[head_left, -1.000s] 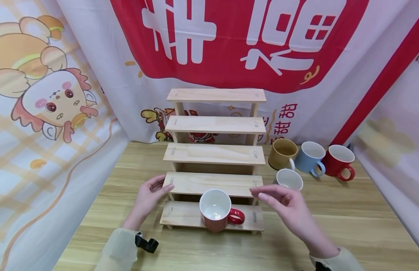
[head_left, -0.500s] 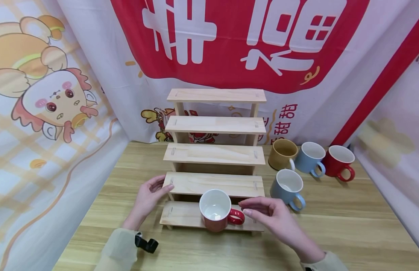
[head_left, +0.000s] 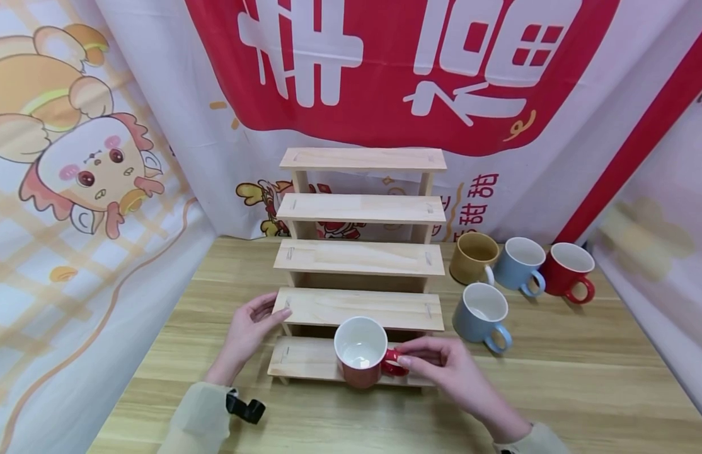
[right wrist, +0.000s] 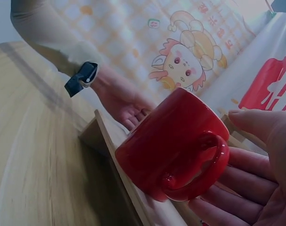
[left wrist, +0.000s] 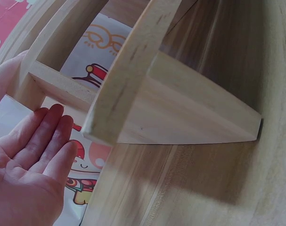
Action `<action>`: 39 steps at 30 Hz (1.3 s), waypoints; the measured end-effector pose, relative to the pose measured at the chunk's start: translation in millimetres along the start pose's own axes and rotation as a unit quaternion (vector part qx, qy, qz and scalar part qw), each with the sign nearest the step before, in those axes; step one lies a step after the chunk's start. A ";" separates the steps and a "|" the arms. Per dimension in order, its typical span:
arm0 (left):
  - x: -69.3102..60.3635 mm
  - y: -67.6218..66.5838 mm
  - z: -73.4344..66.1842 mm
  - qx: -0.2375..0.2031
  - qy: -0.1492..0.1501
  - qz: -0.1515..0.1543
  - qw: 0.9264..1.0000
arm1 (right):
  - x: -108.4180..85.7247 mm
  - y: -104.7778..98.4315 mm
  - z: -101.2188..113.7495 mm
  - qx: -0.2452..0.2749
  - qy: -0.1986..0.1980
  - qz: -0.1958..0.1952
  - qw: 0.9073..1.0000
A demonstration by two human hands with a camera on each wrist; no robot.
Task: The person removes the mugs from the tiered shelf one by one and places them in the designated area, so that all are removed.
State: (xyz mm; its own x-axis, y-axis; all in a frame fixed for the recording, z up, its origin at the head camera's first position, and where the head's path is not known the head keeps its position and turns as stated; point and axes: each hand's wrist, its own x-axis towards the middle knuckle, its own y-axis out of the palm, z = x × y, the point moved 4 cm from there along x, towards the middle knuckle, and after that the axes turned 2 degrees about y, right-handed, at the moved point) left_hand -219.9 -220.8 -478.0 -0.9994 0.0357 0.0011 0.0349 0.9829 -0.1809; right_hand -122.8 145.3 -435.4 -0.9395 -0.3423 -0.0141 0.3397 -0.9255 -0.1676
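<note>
A red mug (head_left: 358,372) with a white inside stands upright on the lowest step of a wooden tiered shelf (head_left: 305,359). In the head view my right hand (head_left: 450,372) is at the mug's handle, thumb and forefinger on either side of its top. The right wrist view shows the red mug (right wrist: 173,141) with thumb and fingers (right wrist: 251,176) fairly straight and spread beside the handle. My left hand (head_left: 249,334) rests at the shelf's left end, thumb on the second step. In the left wrist view its fingers (left wrist: 44,136) lie extended by the side upright.
Right of the shelf stand a light blue mug (head_left: 476,321), a brown mug (head_left: 470,261), another blue mug (head_left: 512,271) and a darker red mug (head_left: 558,280). They rest on the wooden table (head_left: 555,378). Printed cloth (head_left: 226,170) hangs behind and at both sides.
My right hand has moved left and down from beside the second step to the red mug's handle, uncovering the front blue mug. The left hand and the red mug have not moved.
</note>
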 end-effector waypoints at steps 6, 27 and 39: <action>0.0 0.6 0.3 0.003 0.005 -0.001 1.000 | 2.1 6.2 -4.7 -0.007 0.033 -0.013 0.999; -1.4 1.3 -1.4 -0.007 -0.001 0.003 1.000 | 4.7 12.7 -15.4 0.032 0.012 -0.030 0.999; -2.4 0.9 -2.3 -0.006 -0.005 0.006 1.000 | 4.1 10.9 -17.3 -0.001 0.007 -0.037 0.999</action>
State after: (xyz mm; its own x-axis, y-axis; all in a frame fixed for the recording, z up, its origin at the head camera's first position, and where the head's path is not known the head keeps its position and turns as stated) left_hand -217.4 -219.6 -475.8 -0.9989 0.0454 -0.0104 0.0465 0.9845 -0.1691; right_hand -123.7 136.6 -454.3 -0.9628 -0.2699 -0.0144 0.2684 -0.9482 -0.1699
